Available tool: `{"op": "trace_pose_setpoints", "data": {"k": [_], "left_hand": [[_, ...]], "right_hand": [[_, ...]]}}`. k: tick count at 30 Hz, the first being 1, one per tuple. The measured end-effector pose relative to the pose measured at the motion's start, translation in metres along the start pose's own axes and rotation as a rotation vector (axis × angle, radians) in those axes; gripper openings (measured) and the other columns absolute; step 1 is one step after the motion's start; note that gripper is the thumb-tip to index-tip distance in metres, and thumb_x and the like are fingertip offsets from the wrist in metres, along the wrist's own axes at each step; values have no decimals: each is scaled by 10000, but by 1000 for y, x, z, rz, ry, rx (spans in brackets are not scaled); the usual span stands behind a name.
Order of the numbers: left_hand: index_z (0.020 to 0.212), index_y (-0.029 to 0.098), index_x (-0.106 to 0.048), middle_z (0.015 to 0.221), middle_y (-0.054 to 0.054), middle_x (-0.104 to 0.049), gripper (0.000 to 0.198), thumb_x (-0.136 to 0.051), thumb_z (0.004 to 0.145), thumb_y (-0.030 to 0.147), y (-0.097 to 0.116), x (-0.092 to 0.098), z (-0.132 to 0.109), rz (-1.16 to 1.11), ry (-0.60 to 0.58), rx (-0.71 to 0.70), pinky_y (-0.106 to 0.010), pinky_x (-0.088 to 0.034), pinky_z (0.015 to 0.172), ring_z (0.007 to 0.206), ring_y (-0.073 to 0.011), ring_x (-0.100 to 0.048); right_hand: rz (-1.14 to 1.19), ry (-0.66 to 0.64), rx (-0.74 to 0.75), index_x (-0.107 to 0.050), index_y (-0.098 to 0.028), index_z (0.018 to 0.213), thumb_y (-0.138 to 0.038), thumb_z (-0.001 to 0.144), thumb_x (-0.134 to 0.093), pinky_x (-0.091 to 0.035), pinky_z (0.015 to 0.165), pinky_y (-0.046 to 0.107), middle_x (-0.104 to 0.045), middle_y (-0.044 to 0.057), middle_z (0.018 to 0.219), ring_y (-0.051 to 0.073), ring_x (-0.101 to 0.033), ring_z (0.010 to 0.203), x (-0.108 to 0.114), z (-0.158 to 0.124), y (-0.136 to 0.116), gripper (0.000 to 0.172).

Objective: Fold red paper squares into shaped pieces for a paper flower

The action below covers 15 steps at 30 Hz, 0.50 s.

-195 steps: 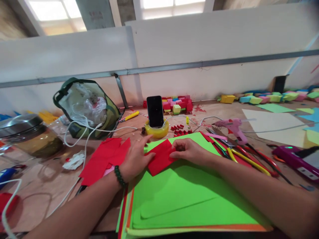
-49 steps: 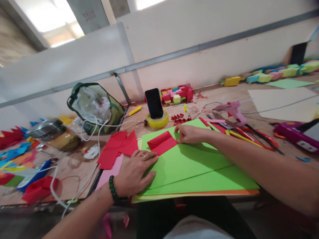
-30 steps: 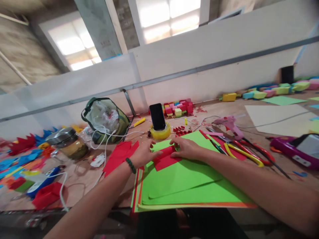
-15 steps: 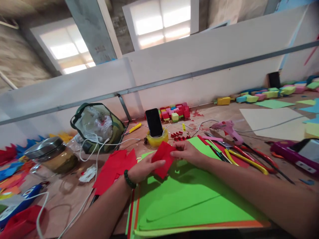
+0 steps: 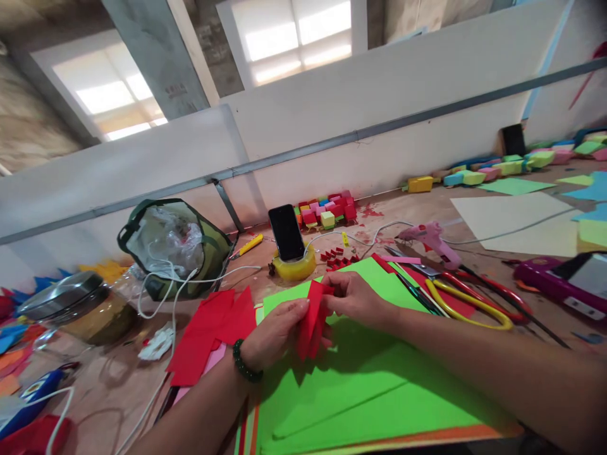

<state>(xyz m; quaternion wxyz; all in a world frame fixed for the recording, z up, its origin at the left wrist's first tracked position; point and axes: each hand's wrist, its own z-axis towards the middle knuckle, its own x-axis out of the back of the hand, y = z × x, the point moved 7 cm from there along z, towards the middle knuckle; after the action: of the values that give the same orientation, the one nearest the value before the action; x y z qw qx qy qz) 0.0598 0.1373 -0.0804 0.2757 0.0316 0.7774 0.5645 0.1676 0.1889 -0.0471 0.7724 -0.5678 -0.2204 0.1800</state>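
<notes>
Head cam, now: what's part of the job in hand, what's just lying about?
In use: folded red paper, left hand, right hand, green paper stack beneath.
Lying about: phone, tape roll, pink glue gun, yellow-handled scissors, loose red sheets, jar.

The wooden table (image 5: pixel 403 205) bears a stack of green sheets (image 5: pixel 360 392). Left of the stack lie red paper pieces (image 5: pixel 208 328), a jar (image 5: pixel 80 309) and a green bag (image 5: pixel 175 246); behind it, a yellow tape roll (image 5: pixel 294 270); right of it, yellow-handled scissors (image 5: pixel 434 292) and a pink glue gun (image 5: pixel 429 234)
</notes>
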Motion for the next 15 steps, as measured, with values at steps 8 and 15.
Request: {"op": "trace_pose_setpoints", "data": {"k": [8,15], "left_hand": [[934,112,-616,680,-73,-698,493,-657,772,576,-2,4,5,106,131,-81,-202,-483,468,522,-157,-661],[908,119,-605,679,-26,-648,526,-714,700,590,7,-1,0,342,170,-189,-181,-439,477,514,-94,-567]], "right_hand": [[30,69,88,-597,-162,719,-373,800,-618,-406,488,218,-563,-18,601,94,-500,527,0,-5,-8,227],[-141,171,192,-606,-173,728,-291,786,-607,-393,509,218,-567,-11,647,98,-477,564,5,-11,-18,132]]}}
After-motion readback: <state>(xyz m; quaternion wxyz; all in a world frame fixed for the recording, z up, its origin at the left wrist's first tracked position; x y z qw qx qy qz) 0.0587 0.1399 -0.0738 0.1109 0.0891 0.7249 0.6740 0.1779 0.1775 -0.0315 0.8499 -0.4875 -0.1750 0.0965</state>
